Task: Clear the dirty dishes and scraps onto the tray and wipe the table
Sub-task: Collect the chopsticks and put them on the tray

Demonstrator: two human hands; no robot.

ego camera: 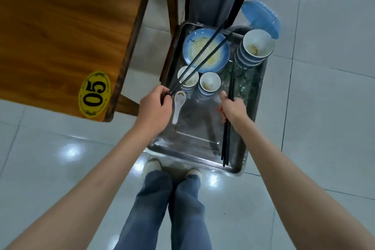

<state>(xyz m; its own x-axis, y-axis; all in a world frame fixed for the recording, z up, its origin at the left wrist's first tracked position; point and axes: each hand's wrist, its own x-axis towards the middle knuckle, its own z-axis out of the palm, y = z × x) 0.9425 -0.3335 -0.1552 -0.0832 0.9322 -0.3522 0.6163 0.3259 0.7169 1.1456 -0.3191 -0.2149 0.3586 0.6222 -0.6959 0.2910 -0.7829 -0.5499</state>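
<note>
Now | left hand (pixel 156 101) fingers clamped on slim black chopsticks (pixel 203 55) | right hand (pixel 231 107) fingers clamped on black chopstick bundle (pixel 227 140) | shiny steel tray (pixel 194 160)

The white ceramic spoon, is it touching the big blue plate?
Apart. The head view shows the white ceramic spoon lying on bare metal tray, short of the blue plate.

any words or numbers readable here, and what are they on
"05": black digits on a yellow oval sticker at the corner of the wooden table.
The blue plate on the tray has a small dark squiggle near its rim, not legible as text.
Nothing else readable in view.
</note>
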